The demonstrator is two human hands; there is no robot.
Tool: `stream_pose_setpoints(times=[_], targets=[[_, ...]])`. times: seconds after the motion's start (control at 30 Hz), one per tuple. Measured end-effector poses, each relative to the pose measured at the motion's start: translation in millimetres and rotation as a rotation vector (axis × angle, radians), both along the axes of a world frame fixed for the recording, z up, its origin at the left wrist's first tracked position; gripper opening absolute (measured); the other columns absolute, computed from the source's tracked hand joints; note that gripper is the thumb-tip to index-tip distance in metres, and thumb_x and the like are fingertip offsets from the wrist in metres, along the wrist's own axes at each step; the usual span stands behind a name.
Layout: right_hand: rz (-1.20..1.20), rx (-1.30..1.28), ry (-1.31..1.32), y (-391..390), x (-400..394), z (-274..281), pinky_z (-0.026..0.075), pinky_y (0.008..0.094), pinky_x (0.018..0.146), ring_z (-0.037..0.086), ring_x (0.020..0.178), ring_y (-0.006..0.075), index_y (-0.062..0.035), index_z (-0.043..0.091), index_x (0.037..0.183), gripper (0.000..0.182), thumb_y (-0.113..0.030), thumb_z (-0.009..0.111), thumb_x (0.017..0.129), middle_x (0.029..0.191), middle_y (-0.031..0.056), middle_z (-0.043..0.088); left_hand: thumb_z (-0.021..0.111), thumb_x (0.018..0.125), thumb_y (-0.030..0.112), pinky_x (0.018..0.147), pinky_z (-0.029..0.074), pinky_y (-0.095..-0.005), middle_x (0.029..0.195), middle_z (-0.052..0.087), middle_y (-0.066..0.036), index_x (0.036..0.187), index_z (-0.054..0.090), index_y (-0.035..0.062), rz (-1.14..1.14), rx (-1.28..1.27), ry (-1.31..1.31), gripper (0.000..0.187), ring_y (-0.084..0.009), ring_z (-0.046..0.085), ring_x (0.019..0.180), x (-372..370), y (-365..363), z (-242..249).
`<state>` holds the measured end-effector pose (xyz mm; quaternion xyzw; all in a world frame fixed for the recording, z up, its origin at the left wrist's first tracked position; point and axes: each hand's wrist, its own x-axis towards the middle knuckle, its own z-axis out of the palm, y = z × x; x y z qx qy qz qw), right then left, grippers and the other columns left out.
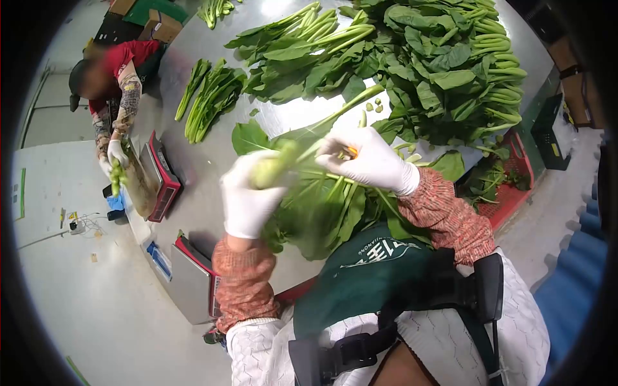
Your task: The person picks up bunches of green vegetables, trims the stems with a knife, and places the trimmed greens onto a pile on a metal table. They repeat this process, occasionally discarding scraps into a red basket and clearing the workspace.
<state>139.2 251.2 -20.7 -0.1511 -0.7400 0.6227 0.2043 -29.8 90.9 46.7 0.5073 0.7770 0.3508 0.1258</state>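
By the table's (209,164) near edge: left hand (251,196), clamped on stalks (275,166) (blurred), presumably steadying them. Right hand (370,159), apart, curled round an orange object (351,152).

A grey metal table (207,166) with a shiny top carries the greens. Its right half bears a broad heap of leafy greens (444,71), the pale stems lined up toward the table's right edge and the leaves pointing inward. Next to this, toward the far middle, lies a looser pile of stalks (309,32), overlapping the heap's leaves. Farther left, apart from the pile, two slim bunches (215,103) rest side by side on bare metal, and a small bundle (214,11) sits near the far edge. A few stubby cut ends (378,105) lie scattered on a bright patch beside the heap, and a leaf scrap (254,112) lies near the slim bunches.
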Motion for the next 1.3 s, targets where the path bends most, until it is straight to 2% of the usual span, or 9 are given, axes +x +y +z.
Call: stream_pose_setpoints(times=[0.2, 0.27, 0.4, 0.47, 0.6, 0.7, 0.87, 1.03, 1.3], targets=[[-0.18, 0.106, -0.351, 25, 22, -74, 0.053, 0.0297, 0.082, 0.071, 0.093, 0.0187, 0.0009, 0.063, 0.117, 0.032, -0.009, 0.065, 0.086, 0.098, 0.0163, 0.072, 0.062, 0.093, 0.01, 0.11, 0.04, -0.0453, 0.136, 0.054, -0.019, 0.147, 0.038, 0.0014, 0.417, 0.776, -0.825, 0.06, -0.0298, 0.052, 0.126, -117, -64, 65], [-0.305, 0.205, -0.334, 31, 31, -89, 0.054, 0.0342, 0.079, 0.071, 0.092, 0.0314, -0.0028, 0.064, 0.114, 0.033, -0.017, 0.068, 0.085, 0.098, 0.0191, 0.071, 0.063, 0.093, 0.011, 0.113, 0.035, -0.0591, 0.138, 0.053, -0.019, 0.14, 0.046, 0.0012, 0.587, 0.899, -0.915, 0.051, -0.0359, 0.05, 0.128, -160, -84, 60], [-0.397, 0.094, -0.318, 43, 36, -97, 0.053, 0.03, 0.08, 0.071, 0.091, 0.0229, 0.001, 0.063, 0.112, 0.027, -0.01, 0.066, 0.087, 0.096, 0.0174, 0.071, 0.069, 0.087, 0.018, 0.11, 0.037, -0.0582, 0.134, 0.058, -0.013, 0.133, 0.057, 0.0092, 0.604, 0.949, -1.42, 0.049, -0.0354, 0.052, 0.126, -272, -119, -20], [-0.393, 0.079, -0.324, 50, 33, -99, 0.052, 0.0289, 0.081, 0.07, 0.091, 0.0192, 0.0024, 0.062, 0.113, 0.027, -0.008, 0.066, 0.088, 0.096, 0.0174, 0.071, 0.07, 0.086, 0.023, 0.11, 0.037, -0.057, 0.133, 0.06, -0.012, 0.13, 0.059, 0.0102, 0.948, 1.011, -1.264, 0.047, -0.0346, 0.053, 0.124, -285, -93, -51], [-0.37, -0.048, -0.32, 63, 18, -96, 0.051, 0.027, 0.087, 0.068, 0.1, 0.0154, 0.0054, 0.06, 0.118, 0.03, -0.001, 0.063, 0.089, 0.106, 0.0144, 0.071, 0.063, 0.092, 0.023, 0.105, 0.046, -0.0473, 0.133, 0.061, -0.011, 0.132, 0.056, 0.008, 0.891, 1.054, -1.246, 0.043, -0.0326, 0.054, 0.124, -375, -79, -116], [-0.347, -0.154, -0.311, 73, -2, -88, 0.05, 0.0282, 0.096, 0.065, 0.11, 0.0176, 0.0088, 0.058, 0.123, 0.032, 0.001, 0.059, 0.091, 0.116, 0.0147, 0.069, 0.065, 0.091, 0.016, 0.099, 0.05, -0.044, 0.123, 0.064, -0.013, 0.132, 0.053, 0.007, 0.91, 0.237, -0.124, 0.043, -0.0287, 0.058, 0.116, -448, -77, -160], [-0.426, -0.048, -0.304, 100, -47, -95, 0.052, 0.0284, 0.087, 0.069, 0.1, 0.0177, 0.0048, 0.062, 0.12, 0.031, -0.009, 0.063, 0.092, 0.11, 0.0163, 0.072, 0.071, 0.084, 0.049, 0.119, 0.017, -0.0573, 0.159, 0.023, -0.019, 0.148, 0.038, 0.0045, 1.268, 0.797, -1.515, 0.084, -0.0369, 0.019, 0.146, -369, 31, -105], [-0.525, -0.137, -0.156, 124, -75, -102, 0.052, 0.0277, 0.082, 0.069, 0.091, 0.0164, 0.0027, 0.066, 0.115, 0.028, -0.013, 0.064, 0.092, 0.1, 0.0144, 0.073, 0.071, 0.09, 0.012, 0.1, 0.046, -0.0337, 0.123, 0.064, -0.013, 0.137, 0.049, -0.0033, 0.625, 0.462, -0.544, 0.054, -0.0214, 0.061, 0.114, -265, 98, -150], [-0.483, -0.164, -0.198, 104, -45, -98, 0.052, 0.0229, 0.074, 0.064, 0.084, 0.0083, 0.0006, 0.064, 0.119, 0.024, -0.009, 0.058, 0.098, 0.096, 0.0063, 0.072, 0.074, 0.084, 0.019, 0.093, 0.052, -0.0351, 0.116, 0.069, -0.016, 0.123, 0.063, 0.0032, -0.292, 0.04, 0.178, 0.043, -0.0285, 0.067, 0.108, -120, 285, -158]])
